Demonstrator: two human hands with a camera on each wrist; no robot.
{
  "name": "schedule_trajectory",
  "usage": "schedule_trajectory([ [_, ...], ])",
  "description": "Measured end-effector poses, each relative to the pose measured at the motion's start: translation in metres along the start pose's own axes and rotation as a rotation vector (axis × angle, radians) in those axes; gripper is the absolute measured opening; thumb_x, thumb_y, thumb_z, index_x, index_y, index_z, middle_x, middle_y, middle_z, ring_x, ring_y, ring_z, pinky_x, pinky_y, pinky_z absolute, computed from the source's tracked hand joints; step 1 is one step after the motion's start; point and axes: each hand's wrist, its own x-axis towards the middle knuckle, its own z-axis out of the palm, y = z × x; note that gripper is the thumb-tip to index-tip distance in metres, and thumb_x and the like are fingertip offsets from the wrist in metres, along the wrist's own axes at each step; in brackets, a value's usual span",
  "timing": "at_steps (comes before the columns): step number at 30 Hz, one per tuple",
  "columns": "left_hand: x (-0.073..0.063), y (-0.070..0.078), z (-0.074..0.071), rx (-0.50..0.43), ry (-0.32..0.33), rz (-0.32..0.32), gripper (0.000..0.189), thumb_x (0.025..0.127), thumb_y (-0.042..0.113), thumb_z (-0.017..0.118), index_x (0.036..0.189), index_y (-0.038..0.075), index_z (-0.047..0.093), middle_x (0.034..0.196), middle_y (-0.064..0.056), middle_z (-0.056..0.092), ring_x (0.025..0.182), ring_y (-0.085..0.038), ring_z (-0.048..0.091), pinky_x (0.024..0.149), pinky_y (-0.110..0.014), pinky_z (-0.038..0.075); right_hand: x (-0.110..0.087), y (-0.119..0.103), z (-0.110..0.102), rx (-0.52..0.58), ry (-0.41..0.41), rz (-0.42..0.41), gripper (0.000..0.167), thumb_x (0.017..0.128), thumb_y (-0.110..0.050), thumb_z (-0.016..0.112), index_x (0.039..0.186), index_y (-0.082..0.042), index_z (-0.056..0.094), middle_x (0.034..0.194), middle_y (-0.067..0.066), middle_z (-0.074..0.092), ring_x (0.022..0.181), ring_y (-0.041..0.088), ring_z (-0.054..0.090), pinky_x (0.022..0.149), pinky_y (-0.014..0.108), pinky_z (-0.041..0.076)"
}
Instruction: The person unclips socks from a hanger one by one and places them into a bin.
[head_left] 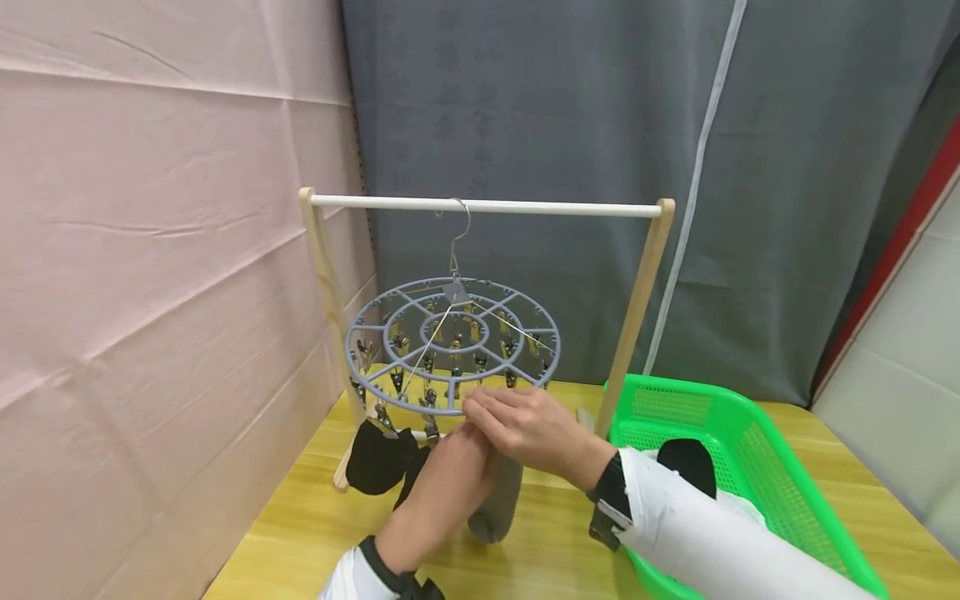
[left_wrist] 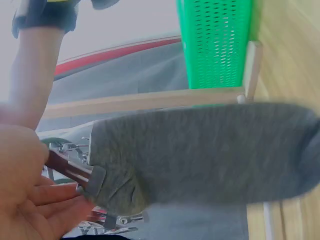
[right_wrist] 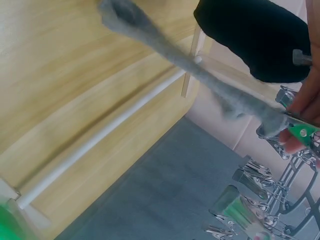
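A grey sock [head_left: 497,502] hangs below my two hands, its cuff caught in a metal clip [left_wrist: 75,170] under the front rim of a round grey drying hanger [head_left: 453,333]. My left hand [head_left: 459,462] reaches up under the rim and pinches this clip, fingers curled beside the cuff; in the head view its fingertips are hidden. Curled over at the front rim, my right hand [head_left: 528,425] holds the clip's upper end, close against the left. Just left of them a black sock [head_left: 377,458] hangs from another clip. The right wrist view shows the grey sock [right_wrist: 195,72] edge-on.
The hanger hooks over the white bar of a wooden stand [head_left: 487,206] on a wood-patterned table [head_left: 277,533]. Several unused clips [head_left: 456,343] dangle from its rings. At right a green basket [head_left: 780,467] holds black and white items, under my right forearm. A pink wall [head_left: 150,250] borders the left.
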Motion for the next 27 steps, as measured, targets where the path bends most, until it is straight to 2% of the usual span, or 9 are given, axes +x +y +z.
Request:
schedule_trajectory([
  [5, 0.008, -0.004, 0.000, -0.166, -0.075, -0.067, 0.027, 0.094, 0.006, 0.060, 0.120, 0.002, 0.063, 0.106, -0.009, 0.071, 0.096, -0.022, 0.069, 0.080, -0.031, 0.057, -0.001, 0.000, 0.001, -0.011, 0.010, 0.005, 0.036, 0.102, 0.000, 0.035, 0.105, -0.006, 0.070, 0.102, 0.004, 0.076, 0.091, 0.014, 0.073, 0.074, 0.026, 0.060],
  [9, 0.009, -0.005, 0.002, -0.249, -0.104, -0.099, 0.025, 0.097, 0.006, 0.056, 0.120, 0.000, 0.061, 0.103, -0.011, 0.070, 0.093, -0.022, 0.069, 0.073, -0.027, 0.055, -0.008, -0.001, 0.000, 0.015, 0.025, 0.011, 0.032, 0.103, -0.004, 0.038, 0.113, -0.005, 0.069, 0.111, 0.007, 0.074, 0.100, 0.016, 0.072, 0.082, 0.027, 0.059],
  [12, 0.008, -0.005, 0.003, -0.265, -0.087, -0.103, 0.023, 0.098, 0.007, 0.053, 0.118, 0.000, 0.061, 0.098, -0.010, 0.069, 0.086, -0.021, 0.069, 0.066, -0.024, 0.053, -0.021, -0.004, -0.002, 0.034, 0.123, -0.009, 0.028, 0.101, -0.010, 0.046, 0.116, -0.002, 0.067, 0.117, 0.012, 0.071, 0.106, 0.020, 0.069, 0.088, 0.030, 0.057],
  [15, 0.007, -0.004, 0.004, -0.266, -0.060, -0.109, 0.021, 0.099, 0.010, 0.053, 0.115, -0.001, 0.061, 0.091, -0.009, 0.067, 0.076, -0.017, 0.065, 0.061, -0.022, 0.050, -0.041, -0.018, -0.003, 0.066, 0.233, 0.029, 0.027, 0.096, -0.015, 0.051, 0.110, 0.003, 0.066, 0.108, 0.017, 0.068, 0.099, 0.024, 0.066, 0.084, 0.031, 0.057],
  [16, 0.007, -0.003, 0.004, -0.273, -0.049, -0.110, 0.022, 0.099, 0.011, 0.054, 0.115, -0.002, 0.061, 0.092, -0.009, 0.067, 0.074, -0.016, 0.063, 0.061, -0.021, 0.050, -0.047, -0.026, -0.004, 0.086, 0.236, 0.091, 0.029, 0.095, -0.017, 0.051, 0.108, 0.005, 0.064, 0.106, 0.018, 0.065, 0.096, 0.024, 0.065, 0.080, 0.031, 0.057],
  [18, 0.008, -0.003, 0.004, -0.286, -0.023, -0.113, 0.021, 0.097, 0.011, 0.057, 0.111, -0.003, 0.062, 0.089, -0.008, 0.067, 0.070, -0.014, 0.060, 0.059, -0.020, 0.048, -0.057, -0.045, -0.005, 0.168, 0.162, 0.288, 0.037, 0.097, -0.024, 0.049, 0.112, 0.009, 0.059, 0.107, 0.021, 0.061, 0.097, 0.027, 0.062, 0.078, 0.035, 0.057],
  [23, 0.008, -0.002, 0.005, -0.306, 0.037, -0.128, 0.013, 0.094, 0.009, 0.061, 0.102, 0.000, 0.063, 0.079, -0.003, 0.061, 0.065, -0.009, 0.053, 0.056, -0.018, 0.044, -0.056, -0.072, -0.007, 0.537, -0.211, 0.998, 0.050, 0.097, -0.027, 0.059, 0.134, 0.006, 0.048, 0.127, 0.019, 0.061, 0.115, 0.031, 0.062, 0.089, 0.043, 0.056],
  [25, 0.007, -0.002, 0.005, -0.316, 0.048, -0.142, 0.008, 0.093, 0.009, 0.062, 0.097, 0.002, 0.062, 0.075, 0.000, 0.057, 0.063, -0.007, 0.048, 0.054, -0.017, 0.041, -0.050, -0.072, -0.006, 0.667, -0.271, 1.169, 0.039, 0.093, -0.015, 0.065, 0.127, 0.002, 0.057, 0.119, 0.015, 0.068, 0.105, 0.027, 0.068, 0.083, 0.037, 0.058],
  [27, 0.006, -0.002, 0.005, -0.325, 0.055, -0.156, 0.005, 0.093, 0.009, 0.062, 0.093, 0.004, 0.062, 0.073, 0.002, 0.054, 0.061, -0.005, 0.044, 0.053, -0.016, 0.039, -0.045, -0.069, -0.005, 0.749, -0.294, 1.261, 0.025, 0.091, -0.007, 0.065, 0.115, 0.000, 0.065, 0.108, 0.013, 0.072, 0.092, 0.021, 0.070, 0.074, 0.028, 0.058],
])
